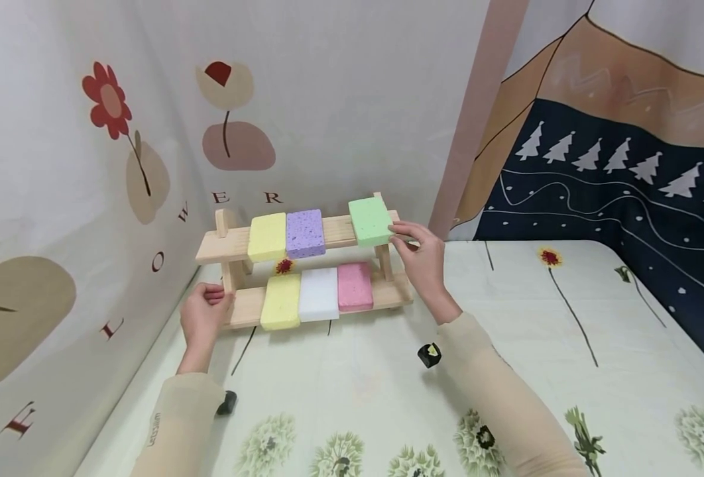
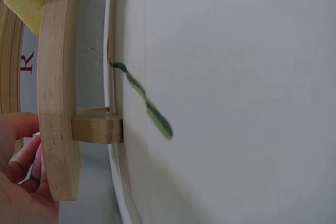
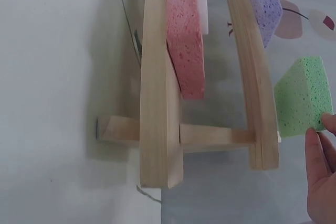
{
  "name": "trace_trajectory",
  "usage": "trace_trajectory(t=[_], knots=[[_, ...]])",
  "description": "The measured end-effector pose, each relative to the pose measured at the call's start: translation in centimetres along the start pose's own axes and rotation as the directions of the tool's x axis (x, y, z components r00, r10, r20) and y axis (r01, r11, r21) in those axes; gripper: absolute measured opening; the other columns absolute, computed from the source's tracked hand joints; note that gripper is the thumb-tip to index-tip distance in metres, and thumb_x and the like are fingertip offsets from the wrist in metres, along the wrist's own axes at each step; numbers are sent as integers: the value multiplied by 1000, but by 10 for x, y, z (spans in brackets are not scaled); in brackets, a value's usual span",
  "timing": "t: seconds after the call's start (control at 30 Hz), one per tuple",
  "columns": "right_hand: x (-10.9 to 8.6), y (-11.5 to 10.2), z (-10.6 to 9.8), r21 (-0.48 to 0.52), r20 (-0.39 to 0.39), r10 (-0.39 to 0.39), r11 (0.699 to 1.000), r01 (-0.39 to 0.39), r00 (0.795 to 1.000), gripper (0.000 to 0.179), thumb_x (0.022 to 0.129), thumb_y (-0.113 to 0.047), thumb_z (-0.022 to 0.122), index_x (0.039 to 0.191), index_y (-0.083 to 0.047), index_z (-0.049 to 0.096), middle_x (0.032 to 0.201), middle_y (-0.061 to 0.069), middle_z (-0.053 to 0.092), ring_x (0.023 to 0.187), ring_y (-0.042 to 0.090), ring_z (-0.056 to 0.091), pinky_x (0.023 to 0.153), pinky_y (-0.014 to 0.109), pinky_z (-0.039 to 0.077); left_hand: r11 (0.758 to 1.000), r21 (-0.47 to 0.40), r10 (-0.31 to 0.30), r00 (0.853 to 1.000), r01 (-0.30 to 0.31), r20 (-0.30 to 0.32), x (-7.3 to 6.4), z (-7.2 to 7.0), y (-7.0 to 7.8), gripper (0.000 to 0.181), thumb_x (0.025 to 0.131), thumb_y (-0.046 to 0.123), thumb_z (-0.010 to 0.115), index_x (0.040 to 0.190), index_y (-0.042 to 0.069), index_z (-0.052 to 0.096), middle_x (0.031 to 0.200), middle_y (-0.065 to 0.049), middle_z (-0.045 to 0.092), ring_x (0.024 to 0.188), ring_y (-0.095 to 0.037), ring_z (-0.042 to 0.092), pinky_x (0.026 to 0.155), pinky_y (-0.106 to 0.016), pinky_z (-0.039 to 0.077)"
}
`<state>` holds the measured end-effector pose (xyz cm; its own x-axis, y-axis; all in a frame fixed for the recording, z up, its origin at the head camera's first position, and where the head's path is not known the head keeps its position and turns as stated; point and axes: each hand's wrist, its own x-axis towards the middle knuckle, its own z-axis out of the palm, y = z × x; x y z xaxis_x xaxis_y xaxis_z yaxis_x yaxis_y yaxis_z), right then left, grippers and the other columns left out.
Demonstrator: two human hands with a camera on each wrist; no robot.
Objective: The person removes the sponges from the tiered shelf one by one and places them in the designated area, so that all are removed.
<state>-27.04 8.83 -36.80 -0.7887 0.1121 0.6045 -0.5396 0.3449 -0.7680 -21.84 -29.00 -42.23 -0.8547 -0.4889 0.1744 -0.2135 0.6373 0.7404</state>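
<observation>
A two-tier wooden rack (image 1: 233,246) stands against the back cloth. My right hand (image 1: 422,257) pinches the right edge of a green sponge (image 1: 370,221) at the upper tier's right end. In the right wrist view, thumb and fingers meet on the green sponge's (image 3: 304,95) corner. My left hand (image 1: 204,315) holds the rack at the lower tier's left end; in the left wrist view, its bent fingers touch the board (image 2: 55,103), partly hidden behind it. A yellow sponge (image 1: 267,236) and a purple sponge (image 1: 305,233) sit side by side on the upper tier.
Yellow (image 1: 281,301), white (image 1: 319,295) and pink (image 1: 354,287) sponges lie side by side on the lower tier. A flower-printed cloth (image 1: 358,377) covers the table. Printed curtains (image 1: 352,99) rise behind and at both sides.
</observation>
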Motion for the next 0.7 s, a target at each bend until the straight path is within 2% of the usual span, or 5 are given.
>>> trace_trajectory(t=[0.27,0.47,0.7], knots=[[-3,3,-18,-15,-39,-12,1000,11,999,17,90,-4,72,106,-1,76,117,14,72,102,28,72,79,7,50,1000,3,-5,1000,5,17,0,-1,2,30,94,19,66,117,-1,61,114,-23,67,100,-33,65,77,-32,46],[-3,8,-31,-30,-83,-1,1000,-2,997,18,89,-3,72,107,-1,75,117,14,72,99,28,71,76,4,48,1000,-2,-12,1000,12,26,2,-1,4,30,94,20,66,117,0,61,114,-22,67,101,-32,64,77,-31,44],[-8,15,-44,-30,-115,40,999,-43,993,19,88,-3,73,107,-1,75,117,13,72,102,26,70,75,4,49,999,-4,-41,999,41,33,1,-2,3,31,94,20,66,118,1,60,115,-22,67,101,-31,64,77,-31,44]])
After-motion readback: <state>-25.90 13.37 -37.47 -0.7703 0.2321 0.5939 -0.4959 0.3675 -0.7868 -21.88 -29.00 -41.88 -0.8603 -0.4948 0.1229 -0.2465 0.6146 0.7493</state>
